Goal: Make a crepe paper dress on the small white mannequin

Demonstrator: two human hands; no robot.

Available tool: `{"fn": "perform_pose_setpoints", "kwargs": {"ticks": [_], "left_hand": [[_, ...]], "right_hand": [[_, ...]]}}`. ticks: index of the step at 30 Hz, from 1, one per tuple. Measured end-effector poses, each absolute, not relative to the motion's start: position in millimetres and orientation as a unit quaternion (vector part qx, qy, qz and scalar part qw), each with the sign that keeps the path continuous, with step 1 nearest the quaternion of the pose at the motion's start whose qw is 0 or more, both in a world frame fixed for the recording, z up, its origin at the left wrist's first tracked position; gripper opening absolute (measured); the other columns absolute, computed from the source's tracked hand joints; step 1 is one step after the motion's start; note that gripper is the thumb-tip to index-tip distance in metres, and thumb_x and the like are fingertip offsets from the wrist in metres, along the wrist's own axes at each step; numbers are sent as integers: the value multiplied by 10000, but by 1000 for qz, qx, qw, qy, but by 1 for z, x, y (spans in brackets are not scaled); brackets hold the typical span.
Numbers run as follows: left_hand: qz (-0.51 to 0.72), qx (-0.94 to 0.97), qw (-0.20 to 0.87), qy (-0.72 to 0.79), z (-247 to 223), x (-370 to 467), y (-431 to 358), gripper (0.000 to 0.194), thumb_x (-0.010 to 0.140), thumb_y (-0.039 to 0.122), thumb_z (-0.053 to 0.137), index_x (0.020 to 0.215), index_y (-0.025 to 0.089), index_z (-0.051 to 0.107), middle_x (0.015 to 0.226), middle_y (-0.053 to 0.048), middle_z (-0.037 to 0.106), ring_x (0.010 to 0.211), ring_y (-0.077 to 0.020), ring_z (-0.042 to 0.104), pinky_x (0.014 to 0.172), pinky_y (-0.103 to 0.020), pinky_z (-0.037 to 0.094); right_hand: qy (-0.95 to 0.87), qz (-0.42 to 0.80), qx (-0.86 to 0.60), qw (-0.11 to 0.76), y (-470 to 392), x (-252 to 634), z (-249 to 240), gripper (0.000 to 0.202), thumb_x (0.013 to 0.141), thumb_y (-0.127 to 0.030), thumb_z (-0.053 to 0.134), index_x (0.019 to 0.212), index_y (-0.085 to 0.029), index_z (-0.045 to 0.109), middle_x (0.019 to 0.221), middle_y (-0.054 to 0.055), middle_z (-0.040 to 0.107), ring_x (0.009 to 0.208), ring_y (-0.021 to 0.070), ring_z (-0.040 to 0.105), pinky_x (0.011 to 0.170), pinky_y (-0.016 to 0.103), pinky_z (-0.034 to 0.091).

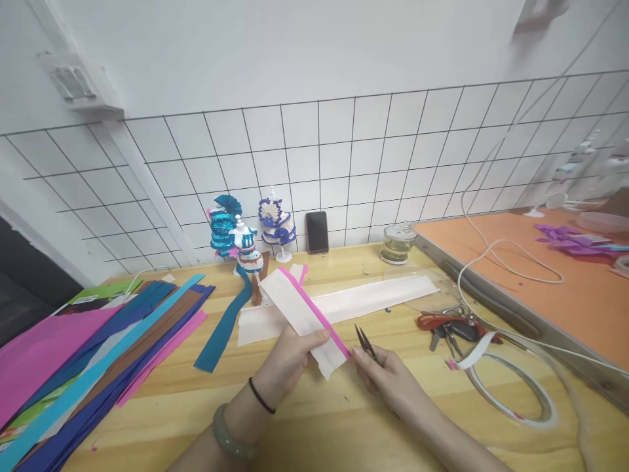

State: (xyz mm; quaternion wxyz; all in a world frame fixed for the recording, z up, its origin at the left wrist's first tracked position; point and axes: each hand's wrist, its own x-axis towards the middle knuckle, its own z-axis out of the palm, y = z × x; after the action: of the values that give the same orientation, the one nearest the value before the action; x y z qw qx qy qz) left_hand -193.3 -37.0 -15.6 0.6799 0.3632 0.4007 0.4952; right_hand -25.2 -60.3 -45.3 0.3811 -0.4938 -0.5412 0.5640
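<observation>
I have a long cream-white paper strip with a bright pink border [295,311] raised at a slant over the pale wooden table [314,436], straight in front of me; it crosses above a second, plain cream-white paper strip [388,292] lying flat. My left hand [289,354] grasps it near its close end, thumb on top, the fingers curled mostly out of sight beneath; my right hand [381,370] has its fingers wrapped round a small pair of dark-bladed scissors [363,339], blades pointing up and away, with the thumb and forefinger at the pink border's near corner; whether they pinch that corner or merely touch it, I cannot tell.

I judge the step in hand to be steadying that bordered edge; to do it well I would press lightly with the left thumb, since paper this thin probably creases or stretches under a hard pull; I would run any tension along the border, not across it, so the edge lies straight; the blades look slightly parted and stand just beside the border, so I would angle them outward, clear of paper and thumb; I would also support the far end rather than let it sag.
</observation>
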Motion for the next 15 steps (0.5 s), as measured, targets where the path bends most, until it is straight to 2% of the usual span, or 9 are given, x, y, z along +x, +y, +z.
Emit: {"fn": "perform_pose_setpoints", "kwargs": {"ticks": [3, 7, 10, 15], "left_hand": [[497, 351, 688, 396, -11, -195, -36, 405, 602, 172, 759, 978, 146, 610, 951, -85, 681, 854, -210, 629, 786, -334, 488], [487, 358, 687, 403, -8, -196, -36, 443, 591, 200, 770, 1003, 147, 619, 993, -100, 681, 850, -223, 638, 772, -343, 495], [485, 370, 668, 427, -10, -196, -35, 406, 576, 222, 779, 949, 139, 642, 939, -95, 695, 803, -219, 645, 730, -330, 503], [507, 393, 636, 429, -12, -196, -35, 370, 556, 219, 785, 894, 144, 652, 901, -79, 701, 813, -222, 641, 721, -312, 497]], "right_hand": [[-537, 582, -481, 377, -62, -22, -38, 469, 809, -630, 367, 620, -206, 433, 523, -49, 365, 440, 95, 272, 437, 245, 193], [-517, 594, -483, 382, -63, -22, -37, 390, 791, -580, 462, 667, -210, 452, 596, -44, 401, 488, 96, 311, 434, 232, 197], [-500, 626, -468, 373, -64, -23, -38, 380, 793, -557, 477, 661, -205, 426, 581, -56, 376, 450, 74, 269, 407, 221, 156], [-448, 686, -449, 355, -67, -26, -36, 362, 769, -563, 504, 754, -210, 426, 524, -89, 337, 396, 49, 221, 387, 197, 100]]}}
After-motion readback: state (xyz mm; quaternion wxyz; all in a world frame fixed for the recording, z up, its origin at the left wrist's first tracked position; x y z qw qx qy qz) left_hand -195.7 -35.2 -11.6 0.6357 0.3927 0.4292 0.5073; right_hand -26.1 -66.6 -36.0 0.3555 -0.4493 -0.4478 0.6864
